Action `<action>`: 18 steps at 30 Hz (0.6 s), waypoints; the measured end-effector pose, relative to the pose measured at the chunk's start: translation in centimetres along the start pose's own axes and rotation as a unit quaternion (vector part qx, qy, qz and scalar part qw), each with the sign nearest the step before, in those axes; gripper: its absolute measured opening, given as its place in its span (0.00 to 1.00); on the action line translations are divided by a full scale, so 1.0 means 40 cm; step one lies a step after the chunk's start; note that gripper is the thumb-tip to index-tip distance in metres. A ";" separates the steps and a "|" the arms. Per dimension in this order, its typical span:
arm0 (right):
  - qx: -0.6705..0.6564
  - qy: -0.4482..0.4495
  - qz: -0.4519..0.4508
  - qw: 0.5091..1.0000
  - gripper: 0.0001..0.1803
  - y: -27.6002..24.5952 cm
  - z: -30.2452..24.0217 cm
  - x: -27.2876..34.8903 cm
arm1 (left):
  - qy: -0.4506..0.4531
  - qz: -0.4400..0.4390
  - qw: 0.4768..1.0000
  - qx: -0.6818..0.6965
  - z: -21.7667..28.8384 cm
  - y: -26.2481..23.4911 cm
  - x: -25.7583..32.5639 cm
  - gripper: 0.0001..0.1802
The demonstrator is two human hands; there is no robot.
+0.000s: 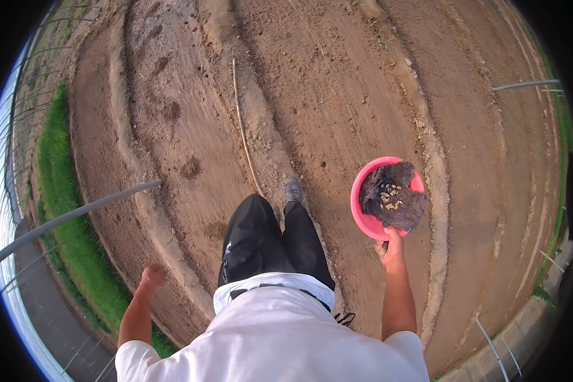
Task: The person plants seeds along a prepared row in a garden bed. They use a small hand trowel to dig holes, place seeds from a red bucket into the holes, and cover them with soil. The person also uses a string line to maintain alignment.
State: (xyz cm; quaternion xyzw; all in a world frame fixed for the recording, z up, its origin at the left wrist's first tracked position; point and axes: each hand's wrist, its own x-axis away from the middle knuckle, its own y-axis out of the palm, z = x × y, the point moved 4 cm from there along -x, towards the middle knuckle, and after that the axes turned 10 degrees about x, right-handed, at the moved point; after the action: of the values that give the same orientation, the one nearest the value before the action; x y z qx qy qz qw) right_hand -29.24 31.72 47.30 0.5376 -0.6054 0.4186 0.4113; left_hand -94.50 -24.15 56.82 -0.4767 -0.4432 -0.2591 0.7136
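My right hand [393, 247] grips the near rim of a pink bowl [365, 219], held out over the soil to my right. Inside the bowl lies a dark grey cloth [395, 197] with small yellowish seeds on it. My left hand [152, 275] hangs at my side, fingers curled into a loose fist with nothing visible in it, above the soil near the grass edge. I stand on tilled brown soil in black trousers, one grey shoe [293, 190] stepping forward.
A thin pale string or stick [243, 137] runs along a furrow ahead of my shoe. Raised soil ridges curve left and right. A metal hoop pole [76, 213] crosses at left over a grass strip [63, 210]. More poles stand at right [525, 84].
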 end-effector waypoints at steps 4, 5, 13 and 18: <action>0.017 -0.032 0.038 0.999 0.07 0.161 -0.028 -0.046 | 0.006 -0.027 0.999 0.047 0.403 0.219 0.076 0.18; 0.029 -0.039 0.041 0.998 0.07 0.203 -0.023 -0.065 | 0.040 -0.054 0.996 0.057 0.481 0.267 0.066 0.18; 0.074 -0.010 -0.022 0.997 0.07 0.532 0.010 -0.152 | 0.131 -0.283 0.949 0.044 0.982 0.784 -0.040 0.36; 0.066 -0.031 -0.050 0.996 0.05 0.694 0.033 -0.169 | 0.075 -0.380 0.911 0.142 1.092 1.003 -0.064 0.32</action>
State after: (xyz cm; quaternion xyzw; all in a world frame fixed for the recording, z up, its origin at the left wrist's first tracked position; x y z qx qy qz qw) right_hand -56.38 34.51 38.67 0.6060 -0.5615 0.4192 0.3764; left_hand -80.76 31.95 43.16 -0.1454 -0.5678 -0.4802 0.6526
